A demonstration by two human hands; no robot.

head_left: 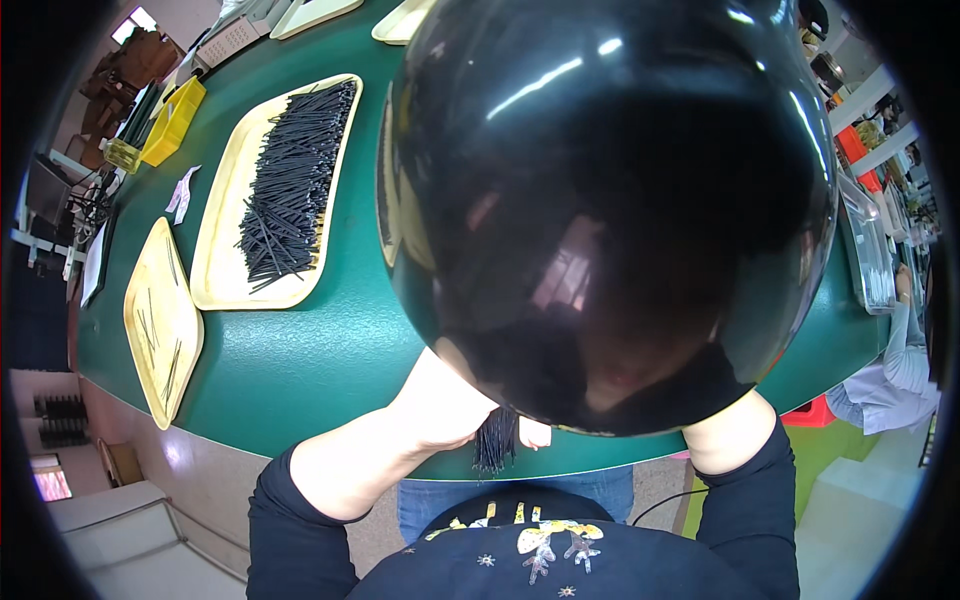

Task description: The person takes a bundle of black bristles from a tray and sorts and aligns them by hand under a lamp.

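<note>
A big glossy black dome [615,220] fills the middle of the view and covers much of both hands. At its lower left edge my left hand [445,405] is closed around a bundle of thin black wire-like pieces [495,443], whose ends hang out at the table's near edge. Beside the bundle a fingertip [535,432] shows; I cannot tell which hand it belongs to. My right forearm [735,435] passes under the dome's lower right edge, and that hand's fingers are hidden.
On the green table [300,365], a cream tray [222,250] at the left holds many black wire-like pieces. Nearer lies a smaller cream tray [165,385] with several thin strands. A yellow bin [173,122] stands at the far left. A clear box [868,245] and another person's sleeve [905,345] are at the right.
</note>
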